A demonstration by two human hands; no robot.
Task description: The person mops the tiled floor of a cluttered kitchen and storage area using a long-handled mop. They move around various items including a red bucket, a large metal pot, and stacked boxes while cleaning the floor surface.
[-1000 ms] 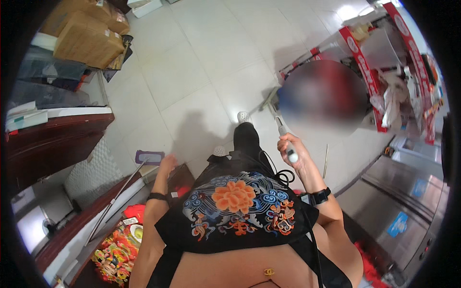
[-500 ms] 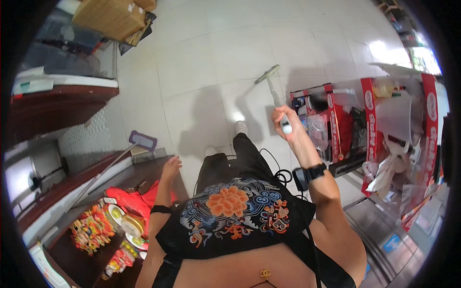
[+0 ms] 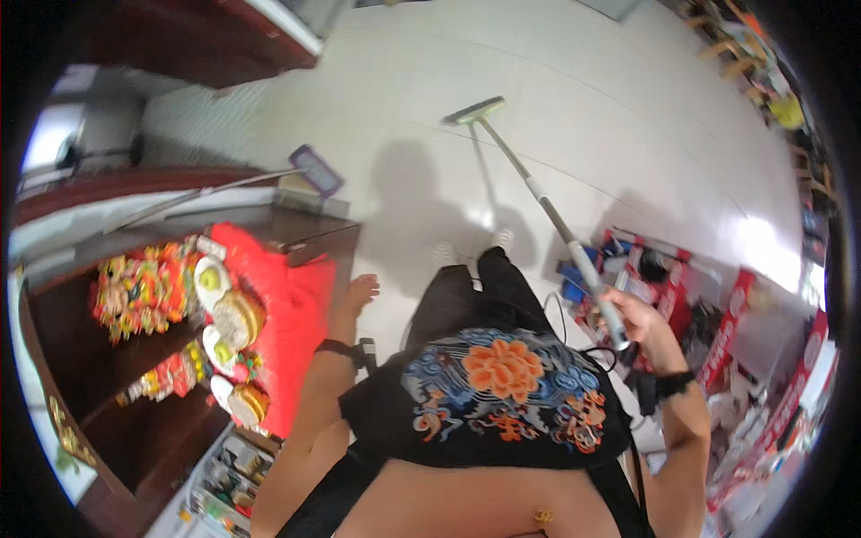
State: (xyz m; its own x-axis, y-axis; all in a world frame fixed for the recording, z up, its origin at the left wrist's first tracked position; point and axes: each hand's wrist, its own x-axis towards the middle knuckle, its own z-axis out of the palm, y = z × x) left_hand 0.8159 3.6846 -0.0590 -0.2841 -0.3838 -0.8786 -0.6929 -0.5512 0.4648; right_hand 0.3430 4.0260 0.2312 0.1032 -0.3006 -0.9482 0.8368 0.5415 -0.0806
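Observation:
My right hand point(image 3: 639, 316) is wrapped around the grey-white grip near the upper end of a long-handled floor brush point(image 3: 574, 247). The pole slants away to the far left, and its pale green head point(image 3: 475, 111) with dark bristles is at the tiled floor. Down at my left side, my left hand point(image 3: 361, 290) hangs empty with its fingers loosely apart. It is nearest to the dark wooden cabinet and the red cloth point(image 3: 273, 291) draped there. Both my feet point(image 3: 502, 238) stand on the floor, in pale shoes.
A flat mop point(image 3: 317, 170) with a purple-edged head leans by the cabinet point(image 3: 314, 224). Plates with green fruit point(image 3: 212, 276) and bright flowers point(image 3: 143, 289) sit on the left. Red-and-white racks point(image 3: 731, 327) crowded with goods stand at the right. More goods line the far right.
My view has turned to the right. The brush has swung from nearly end-on to a long slant, its head farther left of my right hand, which is lower. My left hand remains empty.

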